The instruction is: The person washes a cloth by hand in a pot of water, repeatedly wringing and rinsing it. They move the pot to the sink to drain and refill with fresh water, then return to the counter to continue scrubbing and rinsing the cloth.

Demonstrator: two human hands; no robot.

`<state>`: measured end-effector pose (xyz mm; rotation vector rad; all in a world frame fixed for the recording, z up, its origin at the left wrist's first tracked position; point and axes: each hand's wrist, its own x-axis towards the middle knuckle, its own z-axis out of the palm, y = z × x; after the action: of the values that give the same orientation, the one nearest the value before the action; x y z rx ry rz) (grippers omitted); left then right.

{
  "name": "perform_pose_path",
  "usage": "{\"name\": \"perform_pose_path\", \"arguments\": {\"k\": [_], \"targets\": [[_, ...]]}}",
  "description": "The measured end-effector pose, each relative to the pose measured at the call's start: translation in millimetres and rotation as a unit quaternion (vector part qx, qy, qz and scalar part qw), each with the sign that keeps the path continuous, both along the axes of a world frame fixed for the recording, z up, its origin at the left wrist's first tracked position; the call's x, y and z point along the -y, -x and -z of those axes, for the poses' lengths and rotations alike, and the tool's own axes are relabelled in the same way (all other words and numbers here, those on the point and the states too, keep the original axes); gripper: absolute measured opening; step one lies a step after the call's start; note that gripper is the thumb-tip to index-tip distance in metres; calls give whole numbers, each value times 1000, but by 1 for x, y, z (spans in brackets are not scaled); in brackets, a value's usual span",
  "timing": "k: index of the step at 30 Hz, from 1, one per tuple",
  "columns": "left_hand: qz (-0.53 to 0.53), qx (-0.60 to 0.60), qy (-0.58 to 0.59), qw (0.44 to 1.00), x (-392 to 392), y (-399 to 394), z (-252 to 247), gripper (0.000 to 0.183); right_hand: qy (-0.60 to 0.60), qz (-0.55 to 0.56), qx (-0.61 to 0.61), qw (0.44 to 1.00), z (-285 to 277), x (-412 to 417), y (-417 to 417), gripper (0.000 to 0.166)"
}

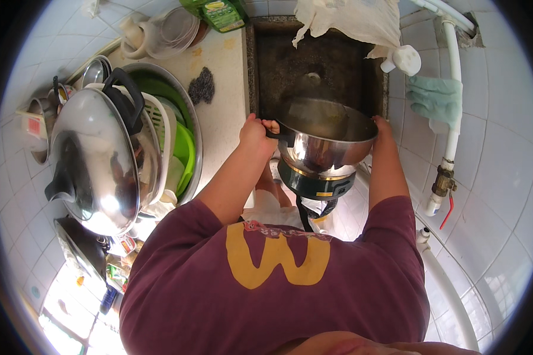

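Both my hands hold a round stainless steel pot [311, 151] by its opposite sides, at the near edge of a dark stone sink [284, 71]. My left hand [258, 135] is closed round its black side handle [280, 136]. At the right rim, my right hand [382, 128] grips the other side; the handle there is hidden. The pot's mouth tips towards the sink, and its inside looks wet or stained. Beneath the pot shows a dark green appliance base [317, 184] with a black strap or cord; whether the two touch, I cannot tell.
On the counter [224, 80] at the left lie a dark scouring pad [201, 85] and a large metal basin [198, 146] with green and white baskets, beside a big lidded pot [97, 155]. A cloth [351, 17] hangs over the sink; rubber gloves [435, 100] hang on a white pipe [451, 57].
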<state>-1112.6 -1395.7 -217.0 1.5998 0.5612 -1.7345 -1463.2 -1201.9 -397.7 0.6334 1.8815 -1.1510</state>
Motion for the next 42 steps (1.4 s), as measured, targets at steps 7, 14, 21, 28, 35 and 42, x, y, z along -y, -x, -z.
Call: {"name": "perform_pose_path", "arguments": {"k": [7,14,21,28,35,42], "targets": [[-16,13,24,999,37,29,5,23,-127,-209,-53,968,38,8,34,39],[-11,35,40,999,51,44,27,22,-279,-658,-184,675,31,38,42,48],[-25,39,26,999,57,47,24,29,-285,-364,-105,880,100,28,51,46],[-59,33,28,997,59,41,41,27,-285,-379,-139,870,92,50,49,46],[4,20,-9,1000,32,20,12,33,-241,-483,-207,816,37,22,50,56],[98,-26,-57,993,-55,-35,-6,9,-126,-282,-317,897,-45,-22,-27,46]]}}
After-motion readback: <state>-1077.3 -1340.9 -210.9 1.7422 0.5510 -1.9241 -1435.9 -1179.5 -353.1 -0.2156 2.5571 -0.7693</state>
